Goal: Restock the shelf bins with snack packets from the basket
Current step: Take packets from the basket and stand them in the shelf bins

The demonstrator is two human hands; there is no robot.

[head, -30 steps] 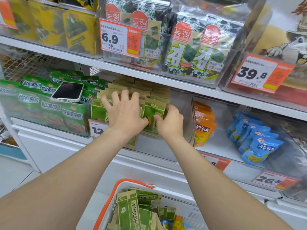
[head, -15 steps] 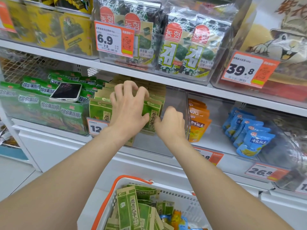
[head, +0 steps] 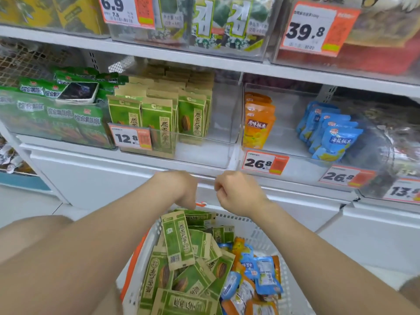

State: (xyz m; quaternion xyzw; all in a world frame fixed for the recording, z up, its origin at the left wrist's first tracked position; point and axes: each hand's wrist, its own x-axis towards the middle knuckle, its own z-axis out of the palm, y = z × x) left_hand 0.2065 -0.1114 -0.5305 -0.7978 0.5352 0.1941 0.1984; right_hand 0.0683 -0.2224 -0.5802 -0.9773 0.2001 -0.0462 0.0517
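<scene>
Upright green-and-kraft seed packets [head: 159,119] fill the left part of a clear shelf bin [head: 223,133]. Below it stands a white basket [head: 261,233] with an orange handle, holding more of the same green packets [head: 177,244] plus blue and orange pouches [head: 261,271]. Both hands hang over the basket's far rim, below the shelf edge. My left hand [head: 179,189] is bent downward at the wrist with its fingertips close to the topmost packets; the fingers are hidden. My right hand [head: 236,192] is curled into a loose fist and holds nothing.
A phone [head: 78,92] lies on green packets in the left bin. Orange pouches [head: 258,123] and blue pouches [head: 334,142] stand in the bin to the right. Price tags hang along the shelf fronts. Seaweed packs fill the shelf above.
Both hands have left the packets in the bin and dropped to the basket's far rim. The view has tilted down, showing more of the basket.
</scene>
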